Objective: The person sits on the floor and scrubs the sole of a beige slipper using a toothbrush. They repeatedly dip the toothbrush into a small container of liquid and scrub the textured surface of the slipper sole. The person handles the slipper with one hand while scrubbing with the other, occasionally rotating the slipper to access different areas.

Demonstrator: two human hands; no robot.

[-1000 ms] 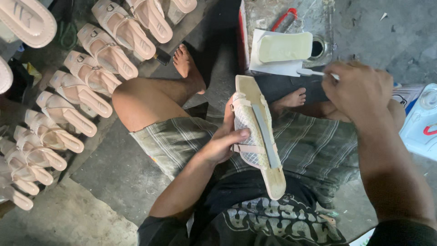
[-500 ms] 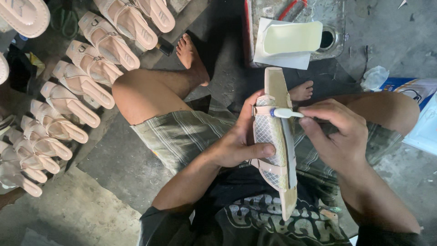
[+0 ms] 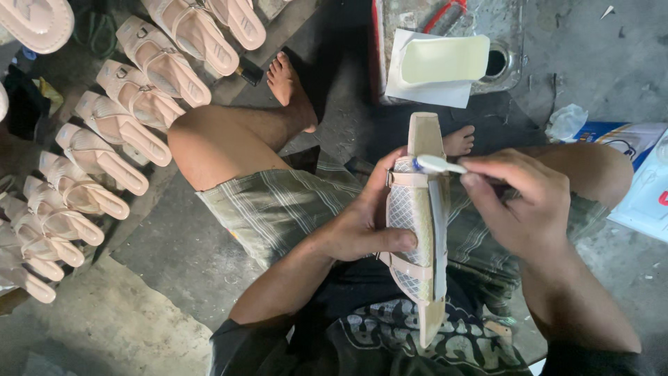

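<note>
Sandal: a pale, unfinished sandal (image 3: pixel 417 230) with mesh upper and straps is held on edge over the seated person's lap, toe end pointing away from the body.
Left hand: the left hand (image 3: pixel 365 226) is clamped round the sandal's middle from the left, thumb across the mesh and fingers behind.
Right hand: the right hand (image 3: pixel 522 202) is pinched shut on a small white brush (image 3: pixel 440 164), its tip touching the sandal near the front strap.
Handling: the sandal looks light, with a stiff sole and soft upper; the mid-sole grip suits it, keeping fingers off what may be wet glue, though the view does not show that clearly.
Surroundings: rows of matching sandals (image 3: pixel 104 139) lie on the floor (image 3: pixel 174 278) well to the left; a metal tin (image 3: pixel 508 28) with a pale sheet on it sits beyond the knees.
</note>
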